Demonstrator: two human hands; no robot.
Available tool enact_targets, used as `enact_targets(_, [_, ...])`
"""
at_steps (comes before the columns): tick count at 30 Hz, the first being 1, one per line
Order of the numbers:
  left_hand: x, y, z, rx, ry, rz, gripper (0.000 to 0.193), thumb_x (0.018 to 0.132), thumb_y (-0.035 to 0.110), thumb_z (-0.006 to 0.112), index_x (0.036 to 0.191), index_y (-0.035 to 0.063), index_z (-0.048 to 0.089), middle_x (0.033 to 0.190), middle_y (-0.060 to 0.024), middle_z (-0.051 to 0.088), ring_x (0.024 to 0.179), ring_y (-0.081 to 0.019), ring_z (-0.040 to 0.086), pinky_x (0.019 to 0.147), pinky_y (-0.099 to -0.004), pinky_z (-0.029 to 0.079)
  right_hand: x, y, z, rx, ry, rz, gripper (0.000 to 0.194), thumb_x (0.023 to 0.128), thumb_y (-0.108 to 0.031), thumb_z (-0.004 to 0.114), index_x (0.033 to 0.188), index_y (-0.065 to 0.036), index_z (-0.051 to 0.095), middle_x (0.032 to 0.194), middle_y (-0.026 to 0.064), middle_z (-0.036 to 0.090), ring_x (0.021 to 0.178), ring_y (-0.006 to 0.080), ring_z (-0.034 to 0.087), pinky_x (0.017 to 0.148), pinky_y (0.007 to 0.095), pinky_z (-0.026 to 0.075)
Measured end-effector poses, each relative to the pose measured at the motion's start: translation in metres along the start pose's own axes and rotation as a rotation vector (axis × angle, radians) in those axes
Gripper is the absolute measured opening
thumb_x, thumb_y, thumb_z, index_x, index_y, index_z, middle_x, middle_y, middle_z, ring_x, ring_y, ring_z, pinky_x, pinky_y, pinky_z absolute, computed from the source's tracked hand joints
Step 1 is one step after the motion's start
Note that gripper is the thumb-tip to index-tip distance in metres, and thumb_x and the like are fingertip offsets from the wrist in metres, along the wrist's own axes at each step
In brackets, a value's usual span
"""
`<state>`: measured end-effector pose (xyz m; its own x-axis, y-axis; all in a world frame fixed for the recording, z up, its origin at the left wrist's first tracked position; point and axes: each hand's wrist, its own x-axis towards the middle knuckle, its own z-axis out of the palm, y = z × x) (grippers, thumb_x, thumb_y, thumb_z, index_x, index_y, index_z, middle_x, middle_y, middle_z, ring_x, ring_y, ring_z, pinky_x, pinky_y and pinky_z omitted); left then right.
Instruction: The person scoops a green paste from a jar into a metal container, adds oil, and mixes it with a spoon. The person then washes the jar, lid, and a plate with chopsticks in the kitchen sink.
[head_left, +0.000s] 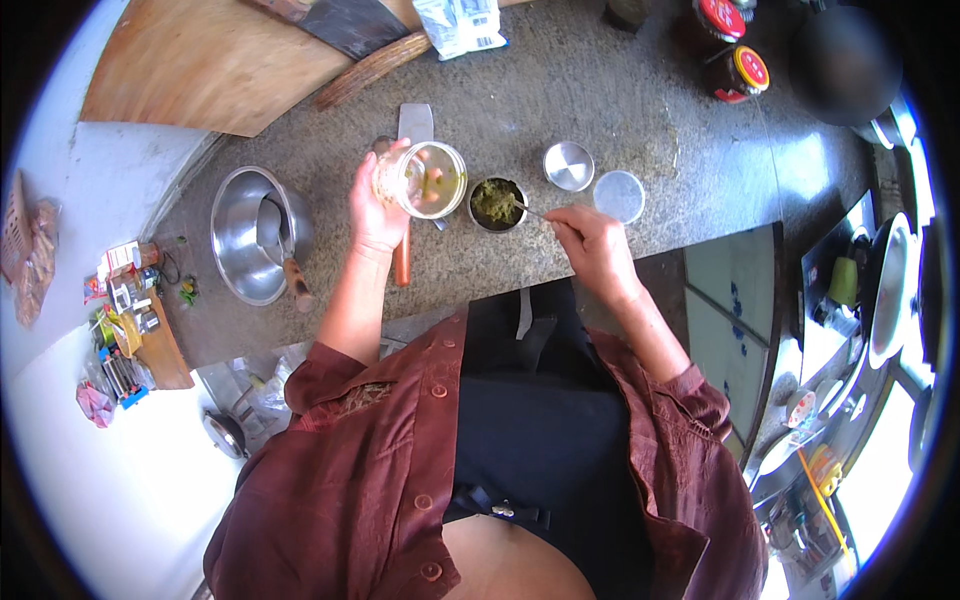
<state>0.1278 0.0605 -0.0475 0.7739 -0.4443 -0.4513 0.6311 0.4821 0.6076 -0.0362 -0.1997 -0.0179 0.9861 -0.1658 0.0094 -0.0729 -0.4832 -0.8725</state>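
My left hand (379, 206) holds a clear jar (433, 180) tilted, its open mouth towards me and green smears on its inner wall. In my right hand (596, 244) is the thin metal handle of a utensil (531, 211). Its far end is buried in a green paste (493, 199) inside a small round metal container (498, 226). A shallow round metal lid or cup (568, 166) and a translucent round lid (619, 197) lie to the right of it. Under my left hand a flat-bladed tool with an orange-brown handle (403, 259) rests on the counter, partly hidden.
On the left of the counter (517, 90) stands a steel bowl (244, 232) with a wooden-handled ladle (296, 283) in it. A wooden board (180, 67), a cleaver-like blade (352, 28) and a plastic packet (461, 26) lie at the back. Lidded jars (739, 75) stand back right.
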Motion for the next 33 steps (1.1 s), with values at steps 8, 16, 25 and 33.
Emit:
enact_targets(8, [-0.003, -0.004, -0.023, -0.23, -0.019, -0.052, 0.049, 0.095, 0.046, 0.049, 0.13, 0.0124, 0.054, 0.136, -0.0198, 0.05, 0.116, -0.0452, 0.054, 0.083, -0.0552, 0.054, 0.0, -0.009, 0.008, -0.075, -0.039, -0.087, 0.011, 0.087, -0.004, 0.062, 0.096, -0.003, 0.069, 0.085, 0.0147, 0.066, 0.079, 0.0348, 0.066, 0.068, 0.0403, 0.053])
enact_targets(16, [-0.016, -0.006, -0.025, -0.249, -0.228, -0.016, 0.069, 0.089, 0.063, 0.053, 0.133, 0.0103, 0.052, 0.14, -0.0204, 0.048, 0.12, -0.0424, 0.052, 0.078, -0.0494, 0.054, 0.004, -0.008, 0.025, -0.185, -0.149, -0.102, 0.012, 0.087, -0.006, 0.062, 0.096, -0.004, 0.069, 0.083, 0.0139, 0.064, 0.075, 0.0354, 0.064, 0.066, 0.0427, 0.052])
enact_targets(25, [-0.018, -0.009, -0.04, -0.226, -0.353, 0.09, 0.086, 0.081, 0.067, 0.063, 0.143, 0.0108, 0.041, 0.137, -0.0182, 0.052, 0.116, -0.0409, 0.058, 0.091, -0.0559, 0.052, 0.002, -0.005, 0.035, -0.293, -0.131, -0.151, 0.013, 0.087, -0.005, 0.062, 0.097, -0.004, 0.069, 0.08, 0.0135, 0.063, 0.07, 0.0344, 0.064, 0.062, 0.0405, 0.052])
enact_targets(33, [-0.013, -0.018, -0.043, -0.35, -0.225, 0.012, 0.054, 0.09, 0.042, 0.06, 0.129, 0.0045, 0.054, 0.131, -0.0201, 0.056, 0.112, -0.0391, 0.06, 0.094, -0.0541, 0.05, 0.026, -0.044, 0.036, -0.365, -0.144, -0.199, 0.085, 0.073, -0.028, 0.082, 0.144, -0.007, 0.04, 0.144, 0.0189, 0.04, 0.129, 0.0378, 0.044, 0.103, 0.0484, 0.042])
